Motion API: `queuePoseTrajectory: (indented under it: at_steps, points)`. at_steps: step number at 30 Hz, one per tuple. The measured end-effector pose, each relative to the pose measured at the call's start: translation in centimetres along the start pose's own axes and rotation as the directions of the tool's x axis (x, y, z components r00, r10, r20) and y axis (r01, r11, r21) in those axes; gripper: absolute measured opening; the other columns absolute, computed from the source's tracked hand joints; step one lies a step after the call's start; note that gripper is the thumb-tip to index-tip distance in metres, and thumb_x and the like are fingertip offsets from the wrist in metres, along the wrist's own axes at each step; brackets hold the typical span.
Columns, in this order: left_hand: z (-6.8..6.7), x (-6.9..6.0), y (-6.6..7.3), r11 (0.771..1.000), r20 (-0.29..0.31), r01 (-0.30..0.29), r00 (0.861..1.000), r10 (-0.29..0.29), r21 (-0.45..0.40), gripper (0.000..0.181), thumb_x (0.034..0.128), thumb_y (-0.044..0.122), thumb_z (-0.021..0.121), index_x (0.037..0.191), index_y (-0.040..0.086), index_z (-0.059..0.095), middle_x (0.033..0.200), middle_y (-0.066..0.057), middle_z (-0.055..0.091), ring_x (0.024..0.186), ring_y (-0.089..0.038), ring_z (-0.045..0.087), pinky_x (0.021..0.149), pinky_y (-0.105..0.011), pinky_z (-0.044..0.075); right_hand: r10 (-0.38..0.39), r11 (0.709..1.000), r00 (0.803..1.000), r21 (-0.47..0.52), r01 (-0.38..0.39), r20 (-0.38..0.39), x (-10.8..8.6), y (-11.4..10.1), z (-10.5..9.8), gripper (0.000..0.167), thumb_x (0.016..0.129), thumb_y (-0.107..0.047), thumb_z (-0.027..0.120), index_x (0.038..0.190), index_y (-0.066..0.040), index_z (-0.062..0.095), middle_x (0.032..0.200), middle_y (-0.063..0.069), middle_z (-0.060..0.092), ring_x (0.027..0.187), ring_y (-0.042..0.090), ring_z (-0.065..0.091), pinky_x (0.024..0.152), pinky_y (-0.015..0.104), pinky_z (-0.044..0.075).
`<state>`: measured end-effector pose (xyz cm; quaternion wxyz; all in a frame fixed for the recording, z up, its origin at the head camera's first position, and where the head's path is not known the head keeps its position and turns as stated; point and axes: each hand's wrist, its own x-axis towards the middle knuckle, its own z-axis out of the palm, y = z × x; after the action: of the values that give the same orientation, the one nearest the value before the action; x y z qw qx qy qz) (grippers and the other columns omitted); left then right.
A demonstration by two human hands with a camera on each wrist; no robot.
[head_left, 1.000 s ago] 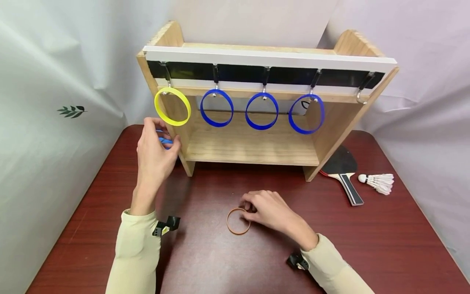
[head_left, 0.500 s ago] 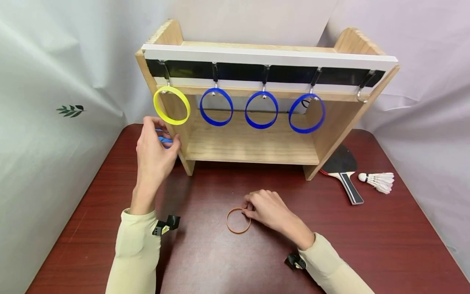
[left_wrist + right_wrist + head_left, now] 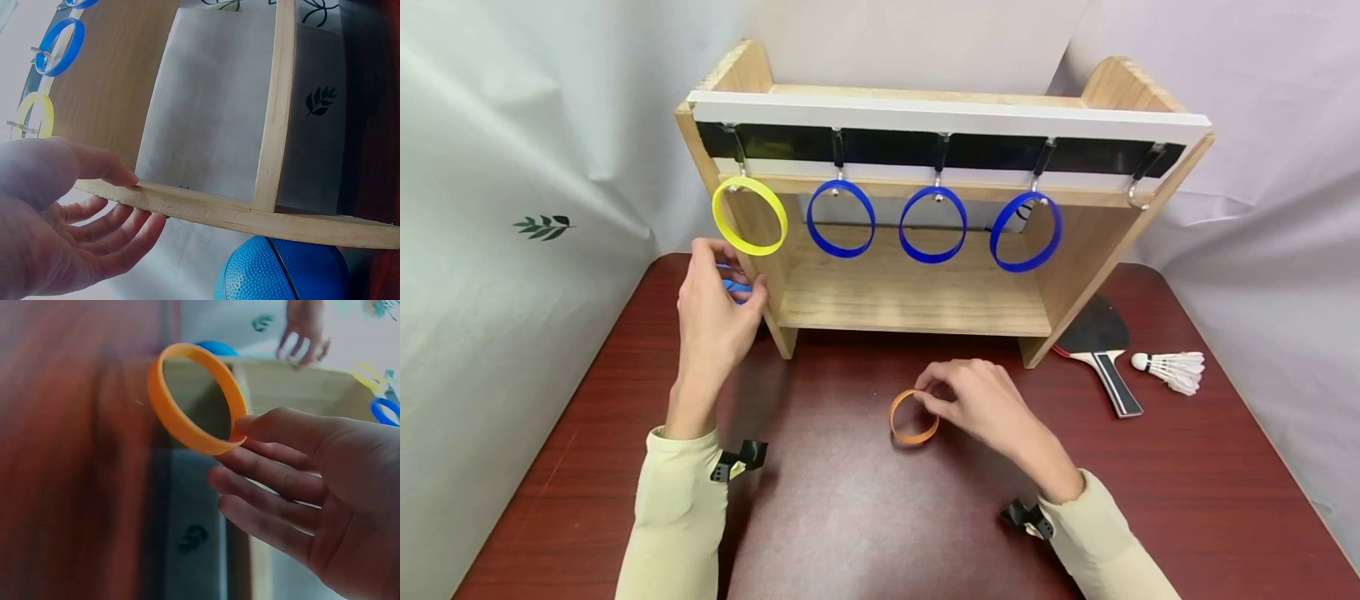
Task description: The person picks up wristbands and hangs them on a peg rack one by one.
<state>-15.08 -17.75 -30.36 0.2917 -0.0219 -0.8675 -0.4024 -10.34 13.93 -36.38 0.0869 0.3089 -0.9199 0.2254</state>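
My right hand [image 3: 988,408] pinches an orange silicone wristband [image 3: 164,403] between thumb and fingertips, tilted up just above the table. The left hand [image 3: 715,317] grips the left side panel of a wooden rack [image 3: 917,292]; the left wrist view has its thumb [image 3: 109,169] on the inner face and the other fingers outside. Along the rack's front bar, a yellow wristband [image 3: 752,248] hangs from the leftmost hook. Blue wristbands [image 3: 934,257] hang from the three middle hooks. The rightmost hook [image 3: 1138,196] holds nothing.
A blue textured ball [image 3: 284,272] lies outside the rack's left panel. To the right on the dark red table [image 3: 842,517] are a table tennis paddle [image 3: 1097,333] and a shuttlecock [image 3: 1176,372]. White sheeting [image 3: 520,333] surrounds the table.
My right hand has lifted the orange wristband from lying flat on the table and moved it right and away from me. The left hand has stayed on the rack's side panel.
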Motion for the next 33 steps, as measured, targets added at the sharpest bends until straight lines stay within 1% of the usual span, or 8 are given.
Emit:
queuePoseTrajectory:
  at_steps: [9,12,15,20,22,29,31,33]
  points:
    - [0.0,0.0,0.0,1.000,-0.001,0.002,1.000,-0.002,-0.002,0.036,0.0852,0.011,0.068,0.112,0.001,0.046,0.098,-0.012,0.055,0.088,-0.024,0.060,0.079,-0.038,0.046,-0.050,0.995,0.949,0.063,0.073,-0.311,-0.7,0.1,-4.5,0.013,0.084,-0.022,0.078,0.096,-0.023,0.074,0.089,-0.019,0.067,0.074,0.002,0.062,0.062,0.022,0.047]
    - [0.0,0.0,0.1,1.000,0.002,0.008,1.000,-0.008,-0.002,0.036,0.0854,0.011,0.068,0.112,0.001,0.046,0.098,-0.012,0.055,0.088,-0.024,0.060,0.079,-0.038,0.046,-0.058,0.989,0.900,0.097,0.110,-0.433,-0.8,0.0,-5.7,0.018,0.082,-0.013,0.079,0.099,-0.018,0.075,0.092,-0.014,0.069,0.074,0.003,0.061,0.061,0.019,0.048]
    - [0.0,0.0,0.1,1.000,0.005,0.012,1.000,-0.012,0.000,0.036,0.0855,0.011,0.068,0.112,0.001,0.046,0.098,-0.012,0.056,0.088,-0.022,0.060,0.078,-0.037,0.046,-0.077,0.980,0.823,0.107,0.165,-0.563,-0.9,-0.4,-6.8,0.022,0.078,-0.001,0.079,0.098,-0.010,0.076,0.090,-0.005,0.071,0.074,0.007,0.062,0.058,0.015,0.047]
    - [0.1,0.0,0.1,1.000,0.002,0.011,1.000,-0.011,0.002,0.036,0.0856,0.010,0.068,0.113,0.001,0.046,0.099,-0.011,0.056,0.088,-0.023,0.060,0.076,-0.035,0.046,-0.076,0.983,0.684,0.060,0.174,-0.725,-1.0,-0.8,-8.5,0.014,0.078,0.000,0.076,0.093,-0.001,0.076,0.087,0.005,0.073,0.071,0.014,0.064,0.062,0.015,0.045]
    - [0.1,0.0,0.1,1.000,0.005,0.009,1.000,-0.009,0.002,0.036,0.0857,0.010,0.068,0.113,0.001,0.046,0.099,-0.011,0.056,0.088,-0.022,0.060,0.076,-0.034,0.046,-0.057,0.988,0.603,0.042,0.148,-0.796,-1.0,-0.5,-9.4,0.010,0.080,-0.004,0.076,0.089,0.000,0.077,0.084,0.008,0.073,0.069,0.015,0.064,0.066,0.016,0.045]
    - [0.2,-0.1,0.1,1.000,0.005,0.008,1.000,-0.008,0.000,0.036,0.0858,0.011,0.068,0.113,0.002,0.046,0.099,-0.011,0.056,0.088,-0.023,0.061,0.075,-0.032,0.046,0.069,0.996,0.186,0.077,0.033,-0.980,0.1,1.3,-13.8,0.007,0.078,-0.010,0.078,0.079,-0.003,0.078,0.075,0.014,0.071,0.066,0.015,0.067,0.065,0.014,0.049]
    - [0.1,-0.1,0.1,1.000,0.003,0.011,1.000,-0.011,-0.001,0.036,0.0859,0.011,0.068,0.113,0.002,0.046,0.099,-0.010,0.056,0.088,-0.022,0.061,0.074,-0.031,0.046,0.085,0.996,0.120,0.087,0.011,-0.989,0.5,1.7,-15.0,0.007,0.078,-0.010,0.078,0.078,-0.004,0.078,0.076,0.014,0.071,0.068,0.018,0.067,0.065,0.014,0.051]
    - [0.0,-0.1,0.1,1.000,0.003,0.013,1.000,-0.013,-0.001,0.036,0.0860,0.011,0.068,0.113,0.002,0.046,0.098,-0.010,0.056,0.088,-0.022,0.061,0.074,-0.030,0.046,0.087,0.996,0.096,0.086,-0.015,-0.992,0.8,2.0,-15.8,0.007,0.078,-0.012,0.077,0.079,-0.005,0.079,0.078,0.012,0.072,0.071,0.021,0.068,0.068,0.016,0.052]
